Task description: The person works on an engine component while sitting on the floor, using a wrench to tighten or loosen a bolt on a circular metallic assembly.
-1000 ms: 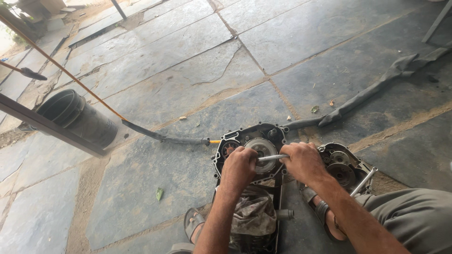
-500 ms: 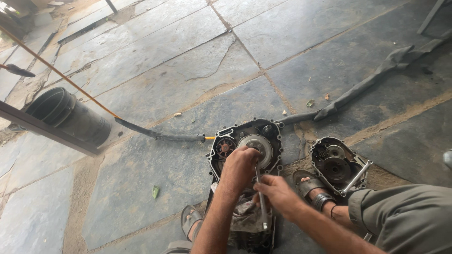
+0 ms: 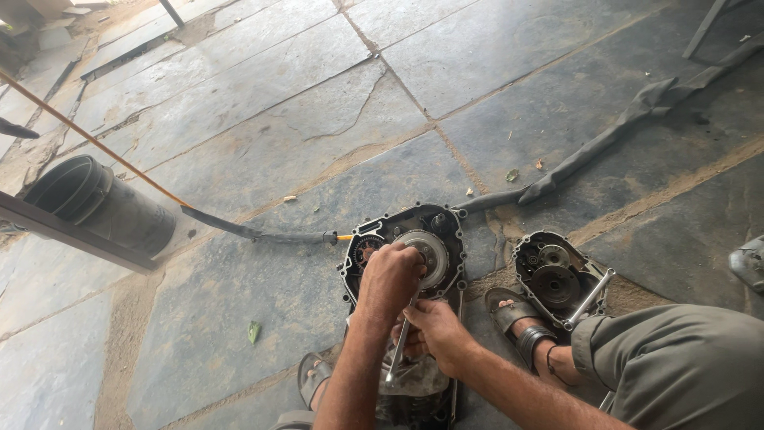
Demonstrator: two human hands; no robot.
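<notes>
Head view is looking down on an engine block lying on the stone floor between the person's sandalled feet, its open clutch side facing up. The left hand is resting fisted over the round silver clutch plate, fingers curled tight around something at the plate's edge; what exactly they are pinching is hidden under the knuckles. The right hand is sitting just below, closed around the shaft of a slim metal wrench. The wrench's long axis is running nearly vertical in the frame, tilted slightly: its upper end is pointing away from the person toward the clutch and disappearing beneath the left hand, while its lower end is pointing back toward the person's body, poking out free below the right palm.

Beside the block on the right, a removed engine cover is lying inner side up, with 1 silver bar leaning across its lower corner, next to the right foot. A grey hose with an orange tip is reaching the block's left edge. Farther left, a black bucket is lying on its side. A long strip of dark rubber is stretching away toward the upper right.
</notes>
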